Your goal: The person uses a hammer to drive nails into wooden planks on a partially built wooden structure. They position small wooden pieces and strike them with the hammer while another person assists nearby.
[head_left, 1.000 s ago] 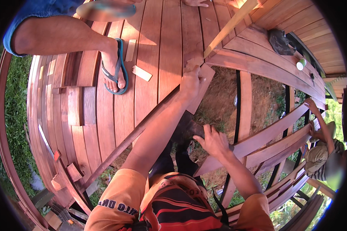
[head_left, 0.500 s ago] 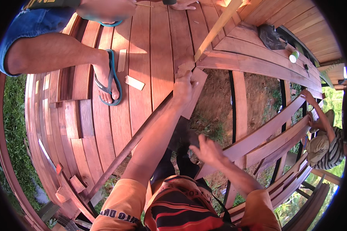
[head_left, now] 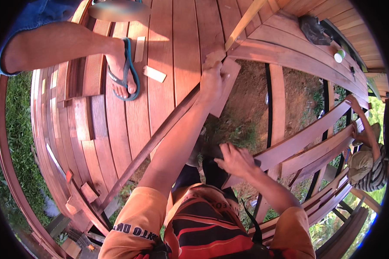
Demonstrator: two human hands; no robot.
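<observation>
The left hand (head_left: 212,82) reaches far out and closes around the far end of a loose deck board (head_left: 222,88) at the edge of the wooden deck (head_left: 173,52). The right hand (head_left: 235,160) hangs nearer, fingers loosely spread and holding nothing, just above a bare joist (head_left: 307,138). To the far left, another person's foot in a blue sandal (head_left: 124,71) stands on the deck beside a small wood offcut (head_left: 154,74).

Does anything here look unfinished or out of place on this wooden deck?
Yes. The decking stops partway: past the board that the left hand grips at the deck's edge, bare soil shows between open joists. A short offcut lies loose and askew on the finished planks, near a sandalled foot.
</observation>
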